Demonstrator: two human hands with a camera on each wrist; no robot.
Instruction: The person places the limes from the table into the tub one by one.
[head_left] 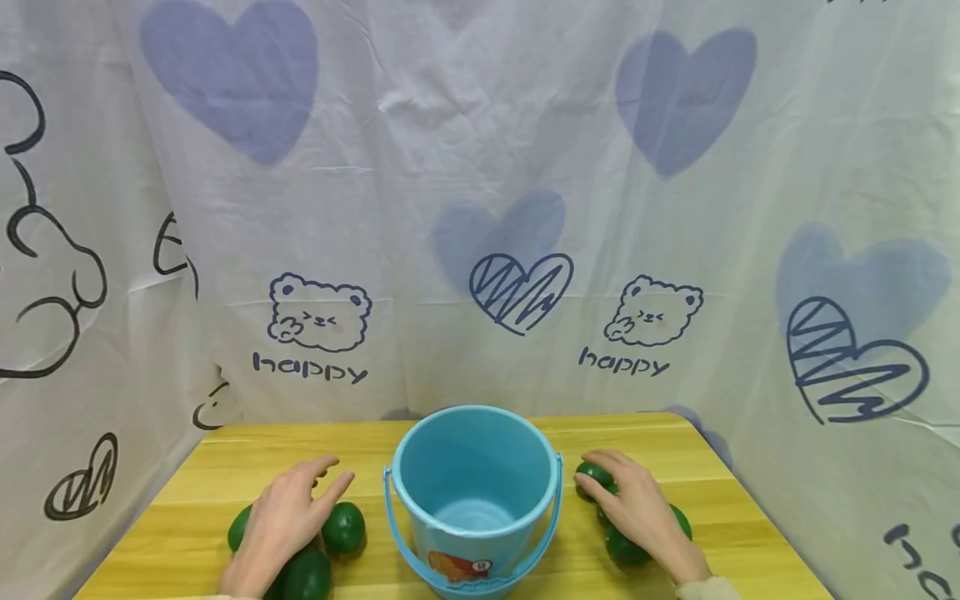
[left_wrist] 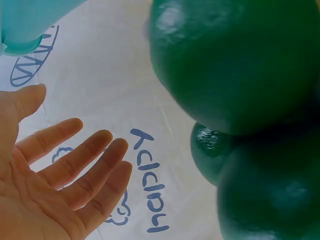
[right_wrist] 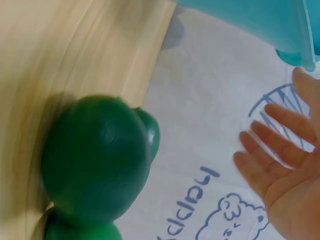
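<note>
A light blue bucket [head_left: 510, 546] stands upright between both hands, its handle lowered to the front. On its left, my left hand [head_left: 288, 508] hovers over several glossy dark green fruits, shaped like avocados, such as the fruit [head_left: 343, 528] by its thumb. Fingers and thumb are spread with nothing between them. To the bucket's right, my right hand [head_left: 637, 500] is above another group of the same fruits, partly covering them; a small fruit [head_left: 595, 477] shows by its fingers. The right wrist view shows that palm bare, fingers extended, apart from the large fruit [right_wrist: 97, 157].
The fruits and bucket rest on a yellow wood-grain table [head_left: 720, 500]. A white curtain [head_left: 420, 350] printed with hearts, bears and the word "happy" hangs behind the far edge and along both sides. An orange picture [head_left: 453, 567] marks the bucket's front.
</note>
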